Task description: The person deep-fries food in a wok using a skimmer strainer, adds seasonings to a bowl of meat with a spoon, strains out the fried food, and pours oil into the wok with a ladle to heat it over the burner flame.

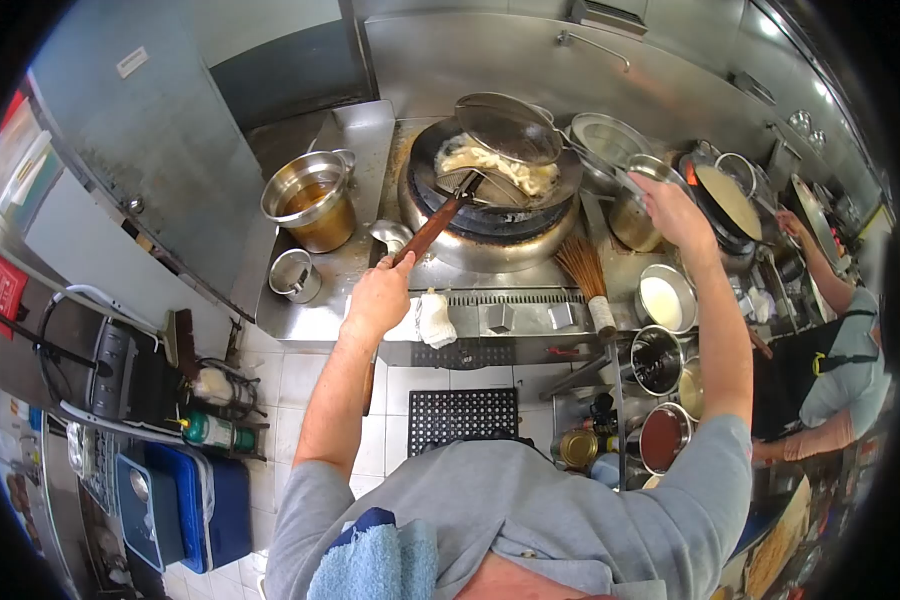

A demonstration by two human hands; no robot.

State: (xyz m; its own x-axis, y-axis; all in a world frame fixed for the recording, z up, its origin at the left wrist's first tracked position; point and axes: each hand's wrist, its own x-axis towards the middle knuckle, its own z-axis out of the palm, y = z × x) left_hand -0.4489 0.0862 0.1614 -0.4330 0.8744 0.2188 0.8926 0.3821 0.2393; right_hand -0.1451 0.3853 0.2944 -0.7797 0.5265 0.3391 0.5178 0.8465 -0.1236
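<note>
My left hand (pixel 378 298) is closed round the wooden handle of a wire skimmer (pixel 432 228), whose mesh head reaches into the wok (pixel 428 150). In the wok, pale yellowish pieces of food (pixel 458 152) lie in what looks like oil. My right hand (pixel 673 212) grips the long metal handle of a round strainer (pixel 510 128). The strainer's dark bowl hangs tilted over the wok's far side and hides part of the food. Beside the wok, near my left hand, rests a metal ladle (pixel 390 234).
A pot of brown liquid (pixel 322 232) and a small pot (pixel 295 276) stand left. A bamboo brush (pixel 582 268), white cloth (pixel 436 318), bowl of white liquid (pixel 660 302) and red sauce pot (pixel 662 440) are nearer me. A co-worker (pixel 830 370) works at another wok on the right.
</note>
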